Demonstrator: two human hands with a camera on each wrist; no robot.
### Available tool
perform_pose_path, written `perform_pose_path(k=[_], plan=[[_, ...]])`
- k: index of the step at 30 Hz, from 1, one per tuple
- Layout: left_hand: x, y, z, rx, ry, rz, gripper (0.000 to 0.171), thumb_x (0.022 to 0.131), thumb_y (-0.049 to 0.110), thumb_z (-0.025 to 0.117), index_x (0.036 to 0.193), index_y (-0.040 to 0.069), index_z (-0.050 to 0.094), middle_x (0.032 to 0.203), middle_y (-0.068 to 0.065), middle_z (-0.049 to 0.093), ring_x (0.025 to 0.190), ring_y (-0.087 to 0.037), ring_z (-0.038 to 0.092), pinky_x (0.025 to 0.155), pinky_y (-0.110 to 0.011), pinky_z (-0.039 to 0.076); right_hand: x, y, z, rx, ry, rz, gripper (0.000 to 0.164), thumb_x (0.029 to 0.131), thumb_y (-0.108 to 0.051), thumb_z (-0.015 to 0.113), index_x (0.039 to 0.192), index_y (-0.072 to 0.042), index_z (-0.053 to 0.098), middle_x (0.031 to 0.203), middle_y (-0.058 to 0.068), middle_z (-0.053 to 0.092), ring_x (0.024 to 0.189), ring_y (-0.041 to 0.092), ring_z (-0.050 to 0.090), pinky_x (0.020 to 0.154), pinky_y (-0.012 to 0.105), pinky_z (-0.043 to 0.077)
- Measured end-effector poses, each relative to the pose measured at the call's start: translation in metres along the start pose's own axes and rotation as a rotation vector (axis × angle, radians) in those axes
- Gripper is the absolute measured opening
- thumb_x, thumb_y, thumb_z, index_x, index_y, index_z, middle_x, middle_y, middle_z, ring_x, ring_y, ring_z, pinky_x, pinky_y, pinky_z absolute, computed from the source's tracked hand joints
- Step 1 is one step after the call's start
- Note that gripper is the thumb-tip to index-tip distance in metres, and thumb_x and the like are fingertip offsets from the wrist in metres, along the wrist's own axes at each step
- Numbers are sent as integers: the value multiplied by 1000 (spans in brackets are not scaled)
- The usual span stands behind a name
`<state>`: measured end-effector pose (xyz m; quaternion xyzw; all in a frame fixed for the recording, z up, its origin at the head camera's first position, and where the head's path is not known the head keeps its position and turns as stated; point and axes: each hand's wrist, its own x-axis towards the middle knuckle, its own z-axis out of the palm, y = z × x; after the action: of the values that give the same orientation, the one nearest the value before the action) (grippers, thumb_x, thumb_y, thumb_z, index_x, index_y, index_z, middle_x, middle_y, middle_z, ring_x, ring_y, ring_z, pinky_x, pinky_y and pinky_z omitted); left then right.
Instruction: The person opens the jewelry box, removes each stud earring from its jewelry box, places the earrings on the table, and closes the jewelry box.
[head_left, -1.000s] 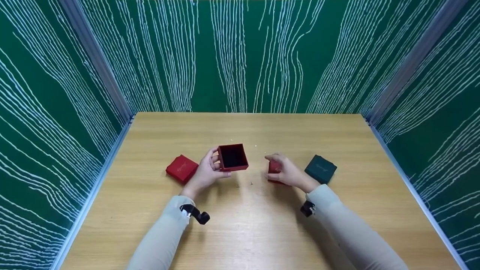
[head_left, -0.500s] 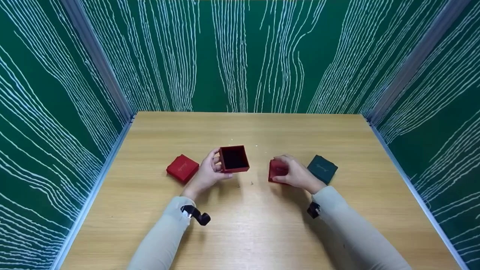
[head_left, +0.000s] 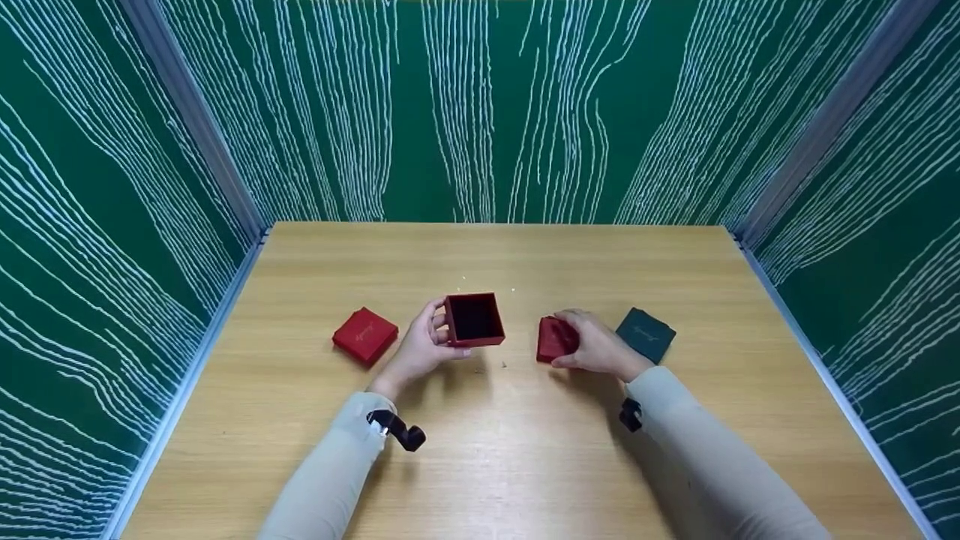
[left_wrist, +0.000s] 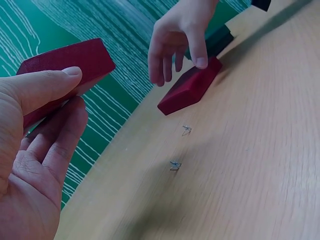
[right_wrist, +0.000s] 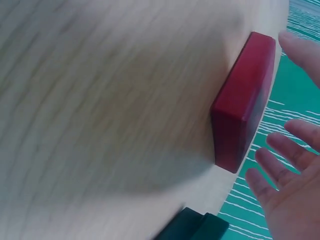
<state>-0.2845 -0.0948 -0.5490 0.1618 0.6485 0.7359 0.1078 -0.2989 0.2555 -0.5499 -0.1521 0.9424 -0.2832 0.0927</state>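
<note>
In the head view my left hand (head_left: pixel 421 346) grips a small red gift box (head_left: pixel 501 330) above the table, its dark hollow side facing up. The left wrist view shows the thumb on one side of this box (left_wrist: pixel 75 65) and fingers on the other. My right hand (head_left: pixel 596 346) hovers over a shallow red box lid (head_left: pixel 549 341) on the table, fingers spread. A gap shows between the right hand (right_wrist: pixel 295 195) and the lid (right_wrist: pixel 242 90) in the right wrist view; in the left wrist view the thumb overlaps the lid's edge, and contact is unclear.
A red box (head_left: pixel 365 335) lies to the left, and a dark green box (head_left: pixel 646 334) to the right, beside the right wrist. Two tiny metallic pieces (left_wrist: pixel 186 130) lie between the hands. Small white specks (head_left: pixel 513 289) lie further back. Green patterned walls enclose the wooden table (head_left: pixel 480 465).
My right hand has shifted slightly right, uncovering more of the red lid, which stays on the table. The left hand has moved slightly right with the red gift box.
</note>
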Motion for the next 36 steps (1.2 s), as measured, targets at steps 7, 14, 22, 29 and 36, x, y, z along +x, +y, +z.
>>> perform_pose_path(k=[7,14,22,29,36], plan=[[2,-2,1,-2,-9,-2,102,80,-22,80,165,-2,26,149,-31,60,119,-27,75,98,-31,65,5,11,1,-28,-17,-10,97,84,-28,96,161,2,45,162,27,49,143,47,52,120,65,49],[3,-3,3,5,-13,28,101,78,-24,78,164,-8,26,144,-34,62,111,-21,77,95,-30,66,9,19,4,-52,-18,-39,94,82,-27,96,156,6,49,154,27,57,134,44,57,117,63,52],[1,-4,3,-4,-26,34,102,78,-24,78,164,-7,24,148,-35,59,113,-24,77,96,-31,66,10,19,5,-53,-28,-17,94,83,-25,95,158,5,47,156,27,55,136,45,56,118,64,51],[2,-4,4,5,-26,32,102,79,-23,79,164,-5,27,149,-34,60,118,-29,76,99,-33,65,10,18,5,-46,-30,-3,94,83,-24,95,159,4,47,157,27,54,137,45,55,118,65,50],[2,-3,4,23,-21,27,102,79,-22,80,164,-4,27,148,-34,61,116,-29,76,99,-33,65,9,14,0,-6,-11,11,96,84,-26,95,161,1,45,159,24,53,140,44,54,119,64,50]])
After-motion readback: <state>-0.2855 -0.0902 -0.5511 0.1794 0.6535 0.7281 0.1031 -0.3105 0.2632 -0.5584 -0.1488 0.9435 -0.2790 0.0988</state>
